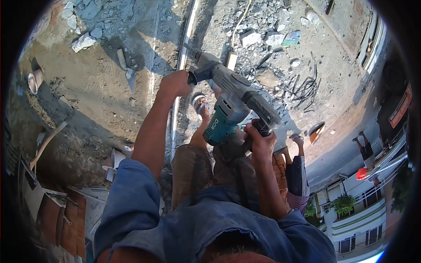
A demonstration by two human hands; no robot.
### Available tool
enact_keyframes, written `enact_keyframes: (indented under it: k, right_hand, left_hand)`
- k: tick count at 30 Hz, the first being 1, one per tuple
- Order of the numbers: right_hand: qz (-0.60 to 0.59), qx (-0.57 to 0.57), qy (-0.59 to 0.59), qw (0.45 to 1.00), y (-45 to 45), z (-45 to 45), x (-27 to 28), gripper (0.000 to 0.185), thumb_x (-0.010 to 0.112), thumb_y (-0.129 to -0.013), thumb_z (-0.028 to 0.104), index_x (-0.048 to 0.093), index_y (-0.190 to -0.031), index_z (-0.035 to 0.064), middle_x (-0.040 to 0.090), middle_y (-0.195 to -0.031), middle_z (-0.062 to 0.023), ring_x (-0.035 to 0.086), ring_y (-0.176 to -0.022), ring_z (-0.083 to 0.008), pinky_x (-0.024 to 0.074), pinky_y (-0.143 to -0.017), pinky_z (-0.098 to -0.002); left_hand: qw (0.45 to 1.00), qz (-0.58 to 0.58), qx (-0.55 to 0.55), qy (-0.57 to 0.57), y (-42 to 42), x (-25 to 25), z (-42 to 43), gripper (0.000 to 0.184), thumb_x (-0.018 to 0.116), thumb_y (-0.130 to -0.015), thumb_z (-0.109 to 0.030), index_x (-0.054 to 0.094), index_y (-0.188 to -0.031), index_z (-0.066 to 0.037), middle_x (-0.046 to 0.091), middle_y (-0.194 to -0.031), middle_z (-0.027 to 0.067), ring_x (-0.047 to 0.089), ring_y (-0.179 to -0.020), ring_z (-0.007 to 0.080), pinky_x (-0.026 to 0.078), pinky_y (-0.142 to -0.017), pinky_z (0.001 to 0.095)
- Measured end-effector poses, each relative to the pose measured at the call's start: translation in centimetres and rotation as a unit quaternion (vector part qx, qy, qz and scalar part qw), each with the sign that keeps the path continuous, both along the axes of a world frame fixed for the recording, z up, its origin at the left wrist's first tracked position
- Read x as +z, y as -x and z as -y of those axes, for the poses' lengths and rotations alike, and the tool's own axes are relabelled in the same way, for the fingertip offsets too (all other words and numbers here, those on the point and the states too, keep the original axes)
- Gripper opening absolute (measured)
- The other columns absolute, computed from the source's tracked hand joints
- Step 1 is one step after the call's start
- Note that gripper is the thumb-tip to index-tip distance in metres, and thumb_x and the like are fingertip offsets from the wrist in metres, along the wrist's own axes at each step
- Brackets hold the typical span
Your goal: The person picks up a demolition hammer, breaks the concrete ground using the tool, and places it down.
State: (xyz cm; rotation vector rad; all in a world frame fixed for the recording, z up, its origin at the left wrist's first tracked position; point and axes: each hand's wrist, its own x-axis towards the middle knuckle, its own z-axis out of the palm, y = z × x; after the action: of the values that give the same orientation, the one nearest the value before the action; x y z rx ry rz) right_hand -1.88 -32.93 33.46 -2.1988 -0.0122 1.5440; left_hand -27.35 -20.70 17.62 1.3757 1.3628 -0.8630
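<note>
A grey and teal power hammer drill (230, 94) spans the middle of the head view, its bit pointing to the upper left over broken ground. My left hand (176, 83) is wrapped round its dark side handle near the front. Round the rear grip, my right hand (262, 139) is closed, with the thumb on top. The teal motor housing hangs between my arms, above my knees. Near the bit tip runs a long pale strip (182, 57) set in the ground. One sandalled foot (201, 105) shows beneath the tool.
Broken concrete chunks (251, 39) and tangled black wires (305, 90) lie beyond the tool. A white block with a cord (231, 60) sits close to it. Another person (298, 171) stands at the right; one in a red cap (362, 173) is farther off. Wood boards (70, 219) are lower left.
</note>
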Motion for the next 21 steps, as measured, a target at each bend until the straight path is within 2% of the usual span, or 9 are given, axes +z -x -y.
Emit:
enact_keyframes:
  k: [1,4,11,13,17,18,21]
  right_hand:
    - [0.015,0.0,-0.01,1.0,0.1,-0.2,-0.3,0.028,0.076,-0.079,0.008,0.062,-0.101,-0.0016,0.067,-0.076,-0.0096,0.062,-0.06,-0.0158,0.0476,-0.054,-0.0278]
    - [0.039,0.006,0.001,0.999,0.3,-1.6,-1.2,0.028,0.077,-0.078,0.008,0.063,-0.101,-0.0009,0.067,-0.077,-0.0078,0.062,-0.062,-0.0147,0.0473,-0.056,-0.0274]
    - [0.079,0.056,0.007,0.995,0.7,-3.4,-5.3,0.033,0.081,-0.078,0.013,0.065,-0.104,-0.0017,0.067,-0.08,-0.006,0.062,-0.063,-0.0124,0.0478,-0.058,-0.0267]
    - [0.096,0.074,-0.041,0.992,0.9,-3.4,-6.4,0.032,0.08,-0.079,0.013,0.066,-0.104,-0.0022,0.068,-0.081,-0.0064,0.062,-0.062,-0.0123,0.0484,-0.057,-0.0269]
    - [0.121,0.136,-0.08,0.98,1.5,-4.8,-7.6,0.024,0.079,-0.081,0.013,0.067,-0.095,-0.001,0.066,-0.074,-0.0042,0.059,-0.062,-0.0098,0.0457,-0.057,-0.0255]
    - [0.111,0.113,-0.092,0.983,1.9,-5.4,-7.6,0.021,0.079,-0.081,0.013,0.067,-0.09,-0.0009,0.065,-0.071,-0.003,0.058,-0.062,-0.0089,0.0444,-0.057,-0.0252]
    - [0.104,0.15,-0.081,0.98,2.2,-8.1,-7.4,0.021,0.079,-0.08,0.013,0.066,-0.088,-0.0018,0.066,-0.072,-0.0032,0.058,-0.063,-0.0091,0.0452,-0.057,-0.0268]
  left_hand:
    - [1.0,0.003,-0.002,0.003,-0.2,-0.9,0.0,0.031,0.068,-0.072,-0.021,0.069,-0.1,-0.007,0.071,-0.102,0.0174,0.068,-0.097,0.035,0.054,-0.086,0.0447]
    - [0.997,0.037,0.04,-0.047,-0.6,-2.9,-0.2,0.034,0.073,-0.072,-0.033,0.07,-0.095,-0.007,0.071,-0.092,0.0173,0.069,-0.09,0.035,0.053,-0.08,0.0447]
    - [0.995,0.043,0.032,-0.084,-1.4,-8.1,-2.1,0.035,0.073,-0.074,-0.036,0.073,-0.099,-0.012,0.072,-0.09,0.0143,0.07,-0.087,0.0331,0.054,-0.079,0.0434]
    - [0.994,0.021,0.047,-0.092,-1.5,-8.5,-2.4,0.034,0.073,-0.075,-0.037,0.073,-0.098,-0.012,0.072,-0.09,0.0137,0.07,-0.086,0.0323,0.054,-0.078,0.0423]
    - [0.989,0.043,0.101,-0.101,-0.9,-10.6,-2.3,0.034,0.075,-0.076,-0.037,0.073,-0.097,-0.011,0.072,-0.089,0.0142,0.07,-0.086,0.0319,0.053,-0.076,0.0415]
    - [0.989,0.045,0.101,-0.097,-0.9,-11.1,-2.4,0.034,0.075,-0.076,-0.037,0.073,-0.097,-0.011,0.072,-0.089,0.0142,0.07,-0.086,0.0319,0.053,-0.076,0.0415]
    - [0.99,0.02,0.102,-0.095,-0.7,-12.4,-2.3,0.037,0.076,-0.075,-0.038,0.072,-0.098,-0.009,0.072,-0.089,0.016,0.071,-0.087,0.0317,0.053,-0.078,0.0418]
